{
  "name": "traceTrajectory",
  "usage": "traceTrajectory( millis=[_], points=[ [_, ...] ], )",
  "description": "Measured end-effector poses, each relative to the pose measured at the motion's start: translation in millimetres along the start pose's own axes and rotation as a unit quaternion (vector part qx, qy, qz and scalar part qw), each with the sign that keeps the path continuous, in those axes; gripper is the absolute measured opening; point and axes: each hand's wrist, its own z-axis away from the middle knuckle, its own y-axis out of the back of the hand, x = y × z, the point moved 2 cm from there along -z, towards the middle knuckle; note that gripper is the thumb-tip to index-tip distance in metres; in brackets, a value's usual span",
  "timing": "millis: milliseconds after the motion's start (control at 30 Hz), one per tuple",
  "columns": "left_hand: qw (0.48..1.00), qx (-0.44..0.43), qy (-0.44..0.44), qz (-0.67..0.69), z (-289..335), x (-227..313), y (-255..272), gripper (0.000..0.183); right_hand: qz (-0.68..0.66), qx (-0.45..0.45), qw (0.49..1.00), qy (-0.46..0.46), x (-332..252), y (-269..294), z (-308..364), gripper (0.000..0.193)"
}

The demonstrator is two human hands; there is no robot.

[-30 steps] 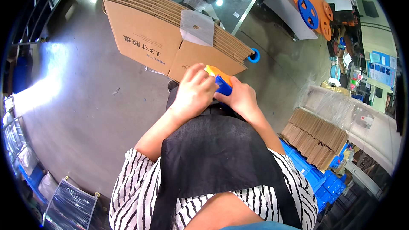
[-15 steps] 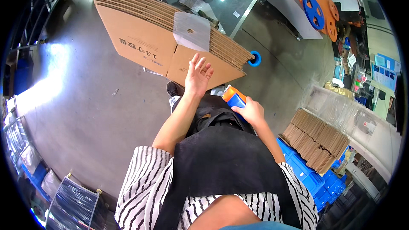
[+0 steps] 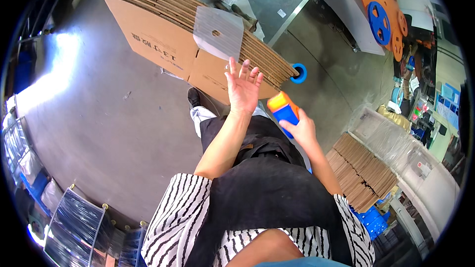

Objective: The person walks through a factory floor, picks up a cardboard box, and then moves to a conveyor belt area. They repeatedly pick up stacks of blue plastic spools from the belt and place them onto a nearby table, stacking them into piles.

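My left hand (image 3: 243,89) is raised palm up with its fingers spread, holding nothing. It is in front of a stack of flattened cardboard boxes (image 3: 148,34), near its lower edge; I cannot tell whether it touches them. A translucent sheet with a small hole (image 3: 217,33) hangs over the top edge of the stack. In my right hand (image 3: 303,129) is a chunky blue-and-orange handheld tool (image 3: 284,111), its orange end pointing away from me. The fingers wrap round its blue body, and its exact kind does not show.
Beyond the boxes stands a dark worktable (image 3: 277,0). A blue ring (image 3: 299,73) is at the stack's right end. Orange and blue reels (image 3: 378,22) are at the upper right. More folded cardboard (image 3: 363,173) is piled at the right, and a wire rack (image 3: 74,227) at the lower left.
My left hand has moved right and its fingers have spread further. The tool in my right hand has shifted slightly right. The view has shifted, with the stack now further up and left.
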Motion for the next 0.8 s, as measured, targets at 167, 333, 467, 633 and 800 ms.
traceTrajectory(
  millis=[167,333,467,633,800],
  points=[
    [0.999,-0.019,-0.019,-0.04,7.4,9.3,-10.7,0.059,-0.051,0.147,0.988,-0.006,-46.3,-12.2,-68.1,0.06],
    [0.999,0.012,-0.016,-0.035,22.6,13.9,5.3,0.06,0.071,0.153,0.986,-0.009,-54.4,-56.3,-108.8,0.048],
    [0.999,-0.009,-0.007,-0.044,31.9,14.0,9.1,0.063,0.102,0.288,0.936,0.173,-64.1,-45.8,-81.9,0.045],
    [0.992,-0.055,0.007,-0.115,53.7,9.7,9.2,0.071,-0.426,-0.044,0.902,0.054,-103.5,-50.7,-71.2,0.024],
    [0.979,-0.062,-0.005,-0.197,59.6,13.8,18.6,0.079,-0.608,-0.161,0.772,-0.092,-127.5,-62.9,-71.6,0.019]
  ],
)
